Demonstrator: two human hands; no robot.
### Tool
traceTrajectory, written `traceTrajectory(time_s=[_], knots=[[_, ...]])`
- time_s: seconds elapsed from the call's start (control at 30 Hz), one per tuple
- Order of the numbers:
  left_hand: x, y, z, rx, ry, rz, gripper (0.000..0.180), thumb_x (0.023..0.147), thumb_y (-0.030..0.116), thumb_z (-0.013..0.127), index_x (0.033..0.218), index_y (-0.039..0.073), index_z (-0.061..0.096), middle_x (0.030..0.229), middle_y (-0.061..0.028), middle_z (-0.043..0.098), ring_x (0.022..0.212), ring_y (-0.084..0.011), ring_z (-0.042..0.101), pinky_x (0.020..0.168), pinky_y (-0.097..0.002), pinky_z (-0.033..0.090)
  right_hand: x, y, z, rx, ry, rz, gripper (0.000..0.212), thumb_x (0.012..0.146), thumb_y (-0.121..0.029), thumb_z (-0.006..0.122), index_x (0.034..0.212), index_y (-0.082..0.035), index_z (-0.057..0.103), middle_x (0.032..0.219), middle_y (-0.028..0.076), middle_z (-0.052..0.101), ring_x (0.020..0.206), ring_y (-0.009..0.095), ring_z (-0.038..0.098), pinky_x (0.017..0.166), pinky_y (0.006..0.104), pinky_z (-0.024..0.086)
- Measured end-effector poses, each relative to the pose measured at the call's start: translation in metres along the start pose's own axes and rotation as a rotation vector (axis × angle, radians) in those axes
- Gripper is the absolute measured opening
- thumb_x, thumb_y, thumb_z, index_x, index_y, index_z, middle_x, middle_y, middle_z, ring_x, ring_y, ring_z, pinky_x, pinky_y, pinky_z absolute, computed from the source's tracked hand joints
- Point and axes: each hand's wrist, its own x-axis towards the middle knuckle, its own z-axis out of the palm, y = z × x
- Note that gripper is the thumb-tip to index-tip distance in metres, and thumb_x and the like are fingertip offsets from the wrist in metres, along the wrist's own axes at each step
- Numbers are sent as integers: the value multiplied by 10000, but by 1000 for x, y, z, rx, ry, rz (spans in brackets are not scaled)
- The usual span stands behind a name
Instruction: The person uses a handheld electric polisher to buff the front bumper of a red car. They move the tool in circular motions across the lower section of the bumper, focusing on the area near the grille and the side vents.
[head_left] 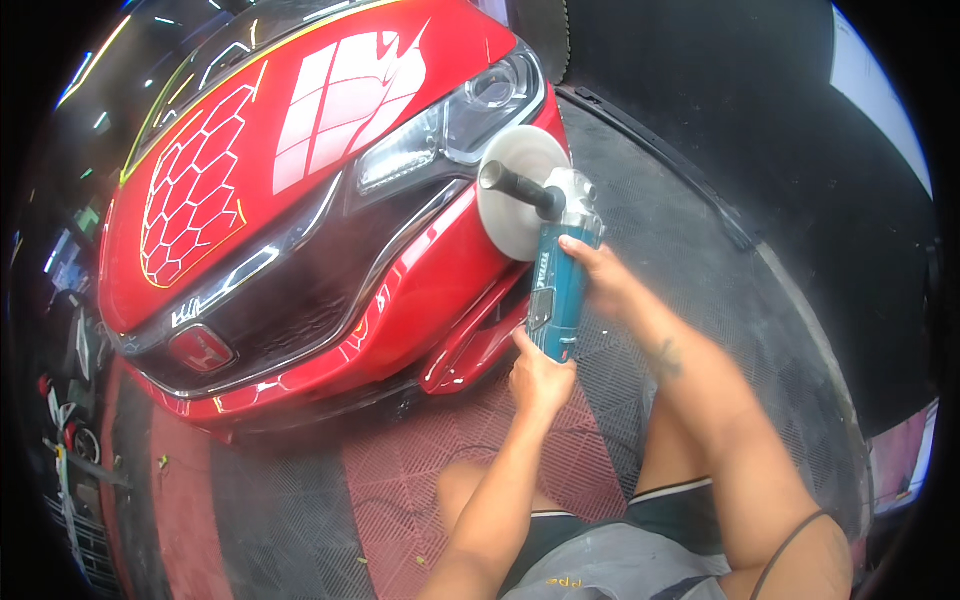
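Observation:
A teal power polisher (562,285) with a silver gear head is held up against the front corner of a red car (340,330). Its pale round pad (506,222) lies against, or very close to, the bumper below the headlight (480,105); exact contact cannot be made out. The black side handle (516,188) sticks out toward the left with no hand on it. My left hand (542,382) is closed round the rear end of the polisher's body. Farther up, my right hand (598,272) grips the body from the right, thumb on top, just behind the head.
The dark grille (300,290) and glossy red hood (250,190) fill the left. Underfoot lie grey and dark red floor tiles (430,440), with a thin dark cord across them. A black wall (740,120) stands at right. Motorcycle-like shapes (80,440) show at far left.

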Motion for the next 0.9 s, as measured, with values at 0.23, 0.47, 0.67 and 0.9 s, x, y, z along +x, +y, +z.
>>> traceTrajectory(time_s=[0.23, 0.47, 0.67, 0.9], knots=[[-19, 0, 5, -77, 72, -1, 812, 893, 180, 804, 1550, 67, 339, 1128, -364, 786, 1095, -589, 760, 1006, -643, 591, -3, -12, 1, -138, -70, 41, 654, 949, -494, 930, 1397, -68, 716, 1234, 130, 819, 1127, 291, 808, 1033, 563, 629], [-18, 8, 4, -80, 73, -33, 740, 925, 181, 776, 1531, 87, 362, 1131, -357, 791, 1092, -589, 756, 984, -659, 575, -14, -7, 15, 26, -40, -112, 560, 934, -320, 964, 1336, -42, 691, 1104, 78, 789, 975, 200, 785, 913, 425, 667], [-7, -6, 11, -49, 59, -57, 790, 916, 194, 801, 1563, 86, 361, 1138, -370, 784, 1111, -601, 747, 992, -653, 573, -8, 2, 19, 134, -55, -151, 588, 933, -287, 951, 1386, -52, 658, 1165, 64, 748, 1052, 180, 749, 944, 413, 652], [-14, 21, 26, -140, 135, -170, 820, 870, 168, 837, 1537, 55, 374, 1189, -338, 795, 1101, -529, 798, 981, -586, 622, -5, -6, 21, 204, -99, -195, 584, 929, -164, 938, 1416, -57, 633, 1156, 52, 731, 1007, 176, 752, 899, 392, 663]])
